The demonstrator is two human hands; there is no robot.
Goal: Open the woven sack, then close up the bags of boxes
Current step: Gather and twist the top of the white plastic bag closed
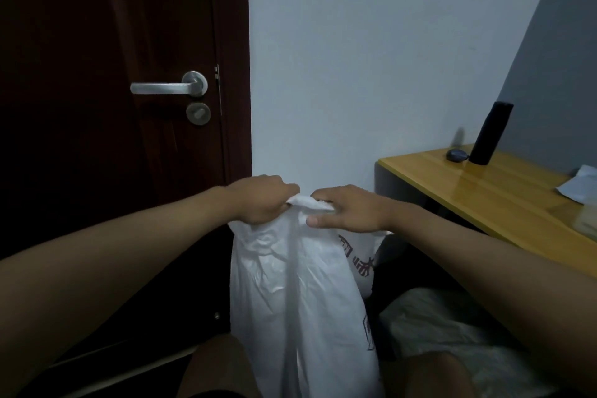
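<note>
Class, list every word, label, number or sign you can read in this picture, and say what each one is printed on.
Dark red characters on the white sack, below the right hand: partly hidden by folds, too blurred to read.
Dark red boxed mark lower on the sack's right edge: cut off, unreadable.
Black cylinder on the wooden desk: no text visible.
Door handle: no markings visible.

We see two bare forearms, with no sleeve in sight on either up to the frame's edge. Both hands, the left hand (258, 200) and the right hand (350, 208), carry no glove, ring or watch that we can make out. At the bottom edge bare knees (223, 365) show, uncovered.
</note>
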